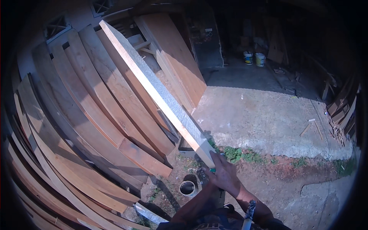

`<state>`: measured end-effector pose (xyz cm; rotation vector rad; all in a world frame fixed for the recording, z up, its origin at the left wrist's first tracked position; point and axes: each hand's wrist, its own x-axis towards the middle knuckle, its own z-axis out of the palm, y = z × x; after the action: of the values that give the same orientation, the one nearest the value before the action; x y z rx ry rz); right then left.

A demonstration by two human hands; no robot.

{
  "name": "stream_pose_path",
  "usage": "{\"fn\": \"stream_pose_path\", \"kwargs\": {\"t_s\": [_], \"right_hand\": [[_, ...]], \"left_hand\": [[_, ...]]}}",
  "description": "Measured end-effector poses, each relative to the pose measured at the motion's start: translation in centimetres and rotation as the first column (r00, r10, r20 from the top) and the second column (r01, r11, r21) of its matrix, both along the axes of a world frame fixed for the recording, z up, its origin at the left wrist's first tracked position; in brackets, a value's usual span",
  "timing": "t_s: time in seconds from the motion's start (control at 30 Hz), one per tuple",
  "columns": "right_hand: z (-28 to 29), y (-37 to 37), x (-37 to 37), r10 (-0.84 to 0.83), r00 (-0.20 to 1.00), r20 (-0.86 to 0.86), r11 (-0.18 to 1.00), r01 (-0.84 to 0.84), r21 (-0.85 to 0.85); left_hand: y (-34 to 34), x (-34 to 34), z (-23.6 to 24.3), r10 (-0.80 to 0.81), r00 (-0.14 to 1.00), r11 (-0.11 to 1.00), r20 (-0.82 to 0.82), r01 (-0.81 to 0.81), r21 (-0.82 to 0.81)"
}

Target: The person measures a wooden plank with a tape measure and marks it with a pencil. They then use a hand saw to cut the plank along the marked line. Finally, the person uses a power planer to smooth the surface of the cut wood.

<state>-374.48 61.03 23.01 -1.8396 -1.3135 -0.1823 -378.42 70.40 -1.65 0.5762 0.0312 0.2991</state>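
Note:
A long sawn wooden plank slants up and away to the left in front of me. Its narrow edge is bright in the sun and its broad face looks rough and greyish. My right hand is closed around its near end, with the fingers over the top face. A small bit of green shows beside that grip. From the lower edge my left forearm reaches up to the same end, passing beneath my right hand. My left hand itself is hidden there, so its fingers cannot be made out.
Many boards lean along the wall at left, beside a wide reddish panel. A round bucket stands below the plank. Ahead lies a concrete slab with two paint buckets. Scrap wood is piled right. A burning cigarette juts in below.

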Motion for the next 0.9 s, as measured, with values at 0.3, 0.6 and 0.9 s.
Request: {"fn": "stream_pose_path", "kwargs": {"t_s": [0.3, 0.6, 0.9], "right_hand": [[-6.5, -9.9, 16.5, -0.197, 0.979, -0.049, 0.942, 0.175, -0.285], [-15.0, -27.8, 33.0, -0.702, 0.713, 0.01, 0.598, 0.596, -0.536], [-13.4, -40.4, 56.7, -0.916, 0.401, -0.004, 0.328, 0.744, -0.582]], "left_hand": [[-6.4, 18.0, -8.8, -0.392, 0.913, 0.914, 0.111, 0.401, -0.069], [-10.8, 41.6, -2.3, -0.444, 0.718, 0.886, -0.536, 0.442, -0.143], [-17.8, 64.2, 3.0, -0.495, 0.637, 0.482, -0.591, 0.767, 0.423]]}}
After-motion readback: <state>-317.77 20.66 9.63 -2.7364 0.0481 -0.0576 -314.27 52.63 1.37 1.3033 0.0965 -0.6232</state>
